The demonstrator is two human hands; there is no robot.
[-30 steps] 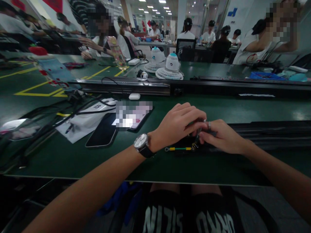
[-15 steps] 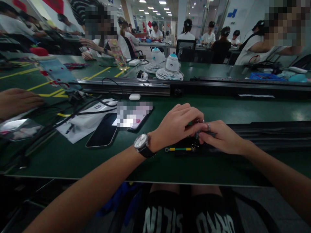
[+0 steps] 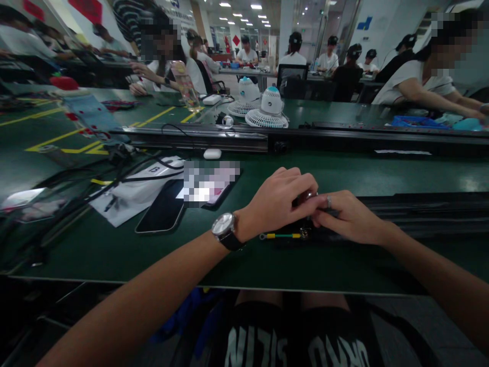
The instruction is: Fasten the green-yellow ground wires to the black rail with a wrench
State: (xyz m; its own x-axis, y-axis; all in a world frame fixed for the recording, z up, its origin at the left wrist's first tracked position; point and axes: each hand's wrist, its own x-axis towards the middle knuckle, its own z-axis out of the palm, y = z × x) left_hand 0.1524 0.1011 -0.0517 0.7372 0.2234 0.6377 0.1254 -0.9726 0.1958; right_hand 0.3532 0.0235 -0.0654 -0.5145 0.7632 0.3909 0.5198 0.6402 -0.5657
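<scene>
My left hand (image 3: pixel 286 199), with a watch (image 3: pixel 223 225) on its wrist, has its fingers curled together at the end of a long black rail (image 3: pixel 428 216). My right hand (image 3: pixel 349 216) meets it there, thumb and fingers pinched. Between the fingertips a small shiny metal bit shows, mostly hidden, so its kind is unclear. Just below the hands lies a short green wire (image 3: pixel 283 236) with yellow sleeves and a ring terminal at its left end. Its right end meets a small brassy part (image 3: pixel 304 233) by the rail's end.
To the left lie two phones (image 3: pixel 160 208), a white plastic bag (image 3: pixel 141 191) and black cables (image 3: pixel 42 224). A white earbud case (image 3: pixel 212 154) sits near a long rail (image 3: pixel 198 138) across the table. Beyond are white fans (image 3: pixel 266 109), a blue tray (image 3: pixel 418 122) and several people.
My left fingers have shifted slightly down over the rail's end; my right hand has barely moved. Another person's hand at the left has gone from view. The person at the far right has lowered their arms.
</scene>
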